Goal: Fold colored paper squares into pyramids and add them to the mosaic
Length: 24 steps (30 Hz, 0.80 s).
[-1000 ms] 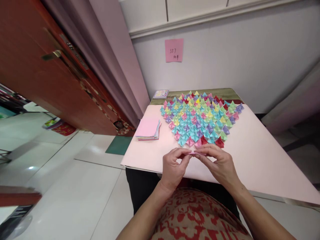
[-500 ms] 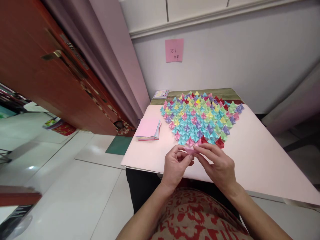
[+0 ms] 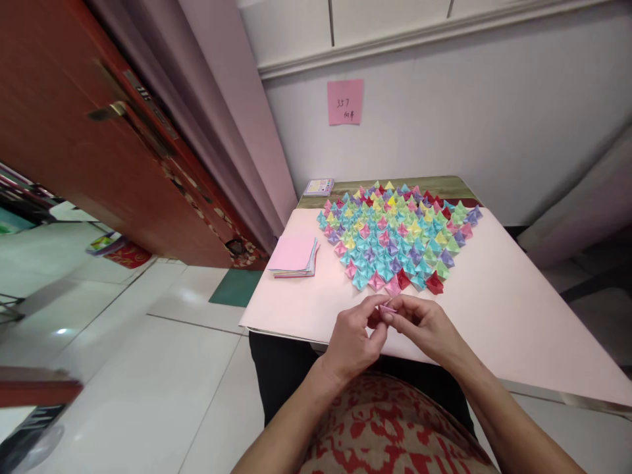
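A small pink piece of folded paper [image 3: 388,309] is pinched between my two hands, just over the near part of the table. My left hand [image 3: 356,334] has its fingers curled around the paper's left end, hiding part of it. On the other side, my right hand [image 3: 425,324] grips it between thumb and fingers. Right beyond my fingertips lie many folded paper pieces [image 3: 382,238] in blue, pink, green, yellow, purple and red, set close together in a broad patch. To the left sits a stack of square paper sheets [image 3: 292,254], pink on top.
The pieces lie on a pale pink table cover [image 3: 518,316]. A small packet [image 3: 318,187] rests at the table's back left corner. On the wall hangs a pink note [image 3: 345,102]. A red door [image 3: 113,164] and a curtain [image 3: 237,112] stand to the left.
Both hands have shifted slightly down and closer together, and the pink paper between them has turned and shows less. The pieces on the table have stayed put.
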{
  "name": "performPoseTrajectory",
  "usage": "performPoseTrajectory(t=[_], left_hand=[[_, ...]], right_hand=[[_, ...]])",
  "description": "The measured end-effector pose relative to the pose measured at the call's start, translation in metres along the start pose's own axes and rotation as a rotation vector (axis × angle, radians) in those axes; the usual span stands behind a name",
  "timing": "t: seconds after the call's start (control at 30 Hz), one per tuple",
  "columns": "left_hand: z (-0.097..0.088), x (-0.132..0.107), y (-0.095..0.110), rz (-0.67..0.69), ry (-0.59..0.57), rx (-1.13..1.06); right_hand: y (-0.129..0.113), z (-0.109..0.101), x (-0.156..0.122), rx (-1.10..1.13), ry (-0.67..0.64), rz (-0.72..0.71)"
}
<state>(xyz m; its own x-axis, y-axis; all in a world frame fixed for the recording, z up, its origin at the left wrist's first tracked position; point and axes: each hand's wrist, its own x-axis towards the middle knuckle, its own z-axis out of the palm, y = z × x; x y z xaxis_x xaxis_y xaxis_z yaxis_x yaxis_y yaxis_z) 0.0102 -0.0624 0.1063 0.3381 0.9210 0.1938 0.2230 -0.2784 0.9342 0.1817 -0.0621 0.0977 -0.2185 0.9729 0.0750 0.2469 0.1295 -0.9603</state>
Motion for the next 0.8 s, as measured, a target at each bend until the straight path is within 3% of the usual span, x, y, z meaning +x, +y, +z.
performPoseTrajectory(t=[0.13, 0.23, 0.6, 0.8], left_hand=[[-0.008, 0.004, 0.003, -0.202, -0.142, -0.392], [-0.013, 0.007, 0.002, -0.285, -0.150, -0.551], [0.000, 0.010, -0.004, -0.288, 0.126, -0.496], [0.002, 0.009, -0.002, -0.322, 0.136, -0.573]], right_hand=[[-0.001, -0.008, 0.001, 0.254, -0.114, 0.100], [-0.002, -0.010, 0.001, 0.355, -0.119, 0.144], [0.001, 0.009, 0.001, 0.374, 0.086, 0.089], [0.002, 0.006, 0.000, 0.351, 0.142, 0.088]])
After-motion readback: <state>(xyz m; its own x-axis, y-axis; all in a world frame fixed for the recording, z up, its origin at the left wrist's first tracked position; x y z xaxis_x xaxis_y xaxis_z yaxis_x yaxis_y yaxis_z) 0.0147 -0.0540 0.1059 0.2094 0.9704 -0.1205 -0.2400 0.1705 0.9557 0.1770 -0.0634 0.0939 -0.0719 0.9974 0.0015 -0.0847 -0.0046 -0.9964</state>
